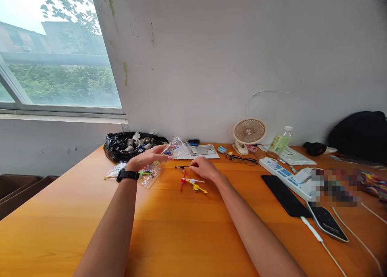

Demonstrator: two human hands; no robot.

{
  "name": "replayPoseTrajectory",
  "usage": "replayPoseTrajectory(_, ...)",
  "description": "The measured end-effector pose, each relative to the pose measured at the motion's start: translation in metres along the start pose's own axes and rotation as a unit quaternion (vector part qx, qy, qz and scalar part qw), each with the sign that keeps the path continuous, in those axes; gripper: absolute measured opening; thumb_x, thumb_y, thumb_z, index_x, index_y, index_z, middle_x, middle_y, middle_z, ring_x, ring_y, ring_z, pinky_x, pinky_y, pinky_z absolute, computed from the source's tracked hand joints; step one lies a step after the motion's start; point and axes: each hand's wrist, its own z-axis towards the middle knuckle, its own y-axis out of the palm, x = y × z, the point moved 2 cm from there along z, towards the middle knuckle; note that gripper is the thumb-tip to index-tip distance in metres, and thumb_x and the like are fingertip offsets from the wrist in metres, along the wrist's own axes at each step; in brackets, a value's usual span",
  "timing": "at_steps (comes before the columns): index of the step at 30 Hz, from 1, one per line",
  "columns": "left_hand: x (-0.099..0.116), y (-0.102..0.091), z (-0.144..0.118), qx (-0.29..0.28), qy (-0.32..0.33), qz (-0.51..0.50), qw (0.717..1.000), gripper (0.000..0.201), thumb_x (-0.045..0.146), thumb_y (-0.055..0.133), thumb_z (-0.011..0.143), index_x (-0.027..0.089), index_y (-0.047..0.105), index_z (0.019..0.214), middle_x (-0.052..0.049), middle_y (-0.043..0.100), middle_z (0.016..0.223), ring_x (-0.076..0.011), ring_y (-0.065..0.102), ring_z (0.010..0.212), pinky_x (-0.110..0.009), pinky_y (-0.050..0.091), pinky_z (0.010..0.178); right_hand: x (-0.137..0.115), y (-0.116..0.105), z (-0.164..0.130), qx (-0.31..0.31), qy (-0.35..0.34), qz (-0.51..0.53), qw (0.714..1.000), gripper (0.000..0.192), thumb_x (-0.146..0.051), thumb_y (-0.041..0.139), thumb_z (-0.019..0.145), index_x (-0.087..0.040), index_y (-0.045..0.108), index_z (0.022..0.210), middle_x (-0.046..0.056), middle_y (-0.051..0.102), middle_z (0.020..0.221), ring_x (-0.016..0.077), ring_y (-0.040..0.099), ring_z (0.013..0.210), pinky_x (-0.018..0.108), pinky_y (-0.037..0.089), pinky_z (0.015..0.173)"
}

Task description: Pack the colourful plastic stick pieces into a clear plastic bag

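Two hands are out over the orange table (187,228). The left hand (148,158) has a black watch (127,175) on its wrist. Its fingers are stretched out and loosely curled on a clear plastic bag (173,150), lifting one end. The bag is thin, shiny and crinkly, with tiny bright bits inside. The right hand (205,168) rests on the table with its fingers bent down on a thin black stick (181,167). I cannot tell if it is pinching the stick or only touching it.

Just beside the right hand lie small plastic pieces: a red piece (182,182), a white piece (193,181) and a yellow piece (200,188). They look hard, smooth and skinny, like little arrows.

The table is smooth and looks slippery, so I think a bump from the wrist could send the small pieces sliding away. The bag is open and tipped, so more bits could spill out. The stick is very thin and could slip from the fingers.

Farther back are a lumpy black bag (121,146), a round fan (248,131), thin glasses (242,159), a soft green bottle (280,140) and a flat black phone (286,195).
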Motion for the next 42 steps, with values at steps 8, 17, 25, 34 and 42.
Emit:
replayPoseTrajectory(8, 0.008, 0.006, 0.001, -0.038, 0.014, -0.017, 0.999, 0.064, 0.041, 0.079, 0.083, 0.029, 0.061, 0.144, -0.003, 0.063, 0.146, -0.0324, 0.054, 0.136, -0.037, 0.043, 0.112, 0.025, -0.085, -0.007, 0.223, -0.007, 0.063, 0.973, 0.037, -0.044, 0.052, 0.096, -0.015, 0.075, 0.089, 0.007, 0.074, 0.081, 0.0201, 0.061, 0.074, 0.03, 0.043, 0.068)
replayPoseTrajectory(17, 0.032, 0.034, 0.013, -0.093, 0.066, -0.038, 0.993, 0.061, 0.039, 0.075, 0.085, 0.024, 0.062, 0.142, -0.007, 0.071, 0.128, -0.0278, 0.062, 0.117, -0.034, 0.045, 0.102, -0.028, -0.131, -0.024, 0.392, -0.039, 0.319, 0.862, 0.023, -0.042, 0.079, 0.079, -0.02, 0.082, 0.085, 0.005, 0.076, 0.089, 0.0191, 0.061, 0.084, 0.033, 0.047, 0.082)
replayPoseTrajectory(25, 0.033, 0.052, 0.024, -0.067, 0.07, -0.119, 0.988, 0.059, 0.037, 0.077, 0.083, 0.023, 0.063, 0.139, -0.008, 0.071, 0.121, -0.0284, 0.061, 0.117, -0.034, 0.044, 0.099, -0.054, -0.107, -0.02, 0.351, 0.003, 0.281, 0.893, 0.026, -0.045, 0.081, 0.076, -0.02, 0.084, 0.084, 0.006, 0.069, 0.098, 0.0222, 0.061, 0.096, 0.033, 0.046, 0.086)
replayPoseTrajectory(34, 0.036, 0.054, 0.025, -0.067, 0.086, -0.125, 0.986, 0.056, 0.037, 0.077, 0.081, 0.021, 0.067, 0.133, -0.007, 0.072, 0.122, -0.0292, 0.062, 0.113, -0.033, 0.045, 0.096, -0.065, -0.108, -0.026, 0.19, 0.024, 0.216, 0.957, 0.04, -0.058, 0.063, 0.091, -0.022, 0.081, 0.092, 0.008, 0.068, 0.118, 0.0254, 0.059, 0.115, 0.035, 0.045, 0.097)
replayPoseTrajectory(42, 0.032, 0.057, 0.028, -0.068, 0.07, -0.138, 0.986, 0.059, 0.039, 0.08, 0.08, 0.022, 0.067, 0.135, -0.009, 0.071, 0.128, -0.0313, 0.061, 0.12, -0.036, 0.045, 0.1, -0.079, -0.116, -0.039, 0.15, -0.058, 0.143, 0.977, 0.03, -0.055, 0.071, 0.087, -0.027, 0.076, 0.096, 0.006, 0.061, 0.13, 0.0266, 0.047, 0.132, 0.037, 0.041, 0.106)
